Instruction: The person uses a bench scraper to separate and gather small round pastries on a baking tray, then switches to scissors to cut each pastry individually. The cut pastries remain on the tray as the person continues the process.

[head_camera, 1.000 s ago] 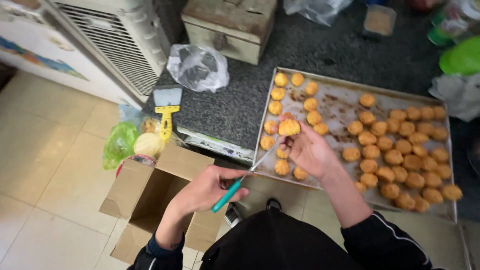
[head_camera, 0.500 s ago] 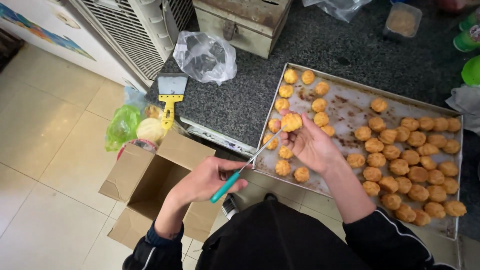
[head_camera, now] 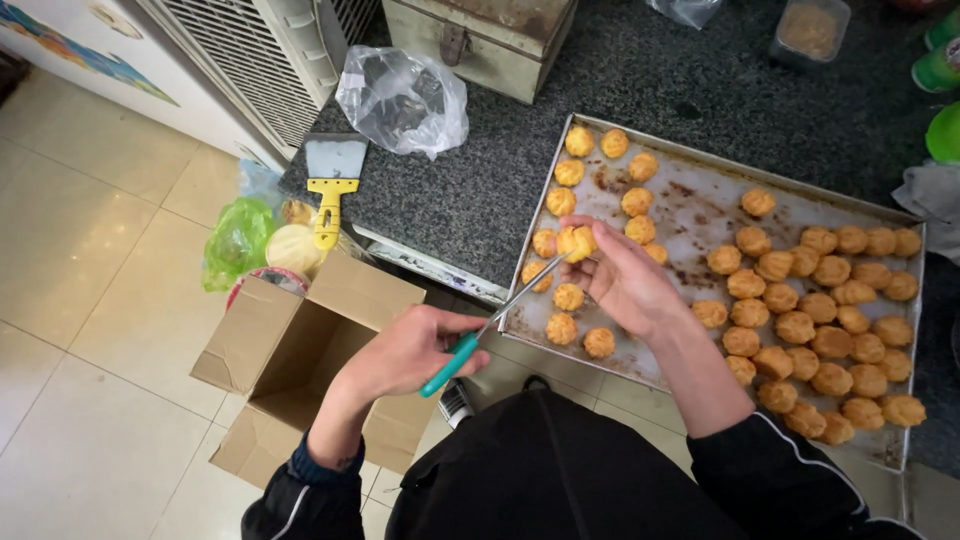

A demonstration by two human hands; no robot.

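Golden-brown pastry puffs cover a metal baking tray (head_camera: 690, 215) that lies on the dark speckled tabletop (head_camera: 480, 190), and one of them, the puff (head_camera: 575, 241) now being worked on, is lifted just above the tray's near-left part, at about 9 o'clock from the tray's middle. The right hand (head_camera: 625, 280) pinches this puff between fingertips and thumb, palm turned up. The left hand (head_camera: 410, 350) is closed around the teal handle of a thin knife (head_camera: 490, 325), whose blade points toward 2 o'clock and appears to meet the underside of the held puff. As for progress, I judge the work to be somewhere in its course, but how far I cannot tell: the puffs on the tray look alike from above, and no cut or hole shows on any of them. The left part of the tray holds a loose scatter with bare, stained metal between, while the right part, toward 3 and 4 o'clock, is packed in close rows, so many puffs may remain to be handled. Below the tabletop edge, at 8 o'clock from the hands, an open cardboard box (head_camera: 300, 350) stands on the tiled floor; nothing can be made out inside it. A yellow-handled scraper (head_camera: 332, 180) and a clear plastic bag (head_camera: 400, 100) lie at 11 o'clock.
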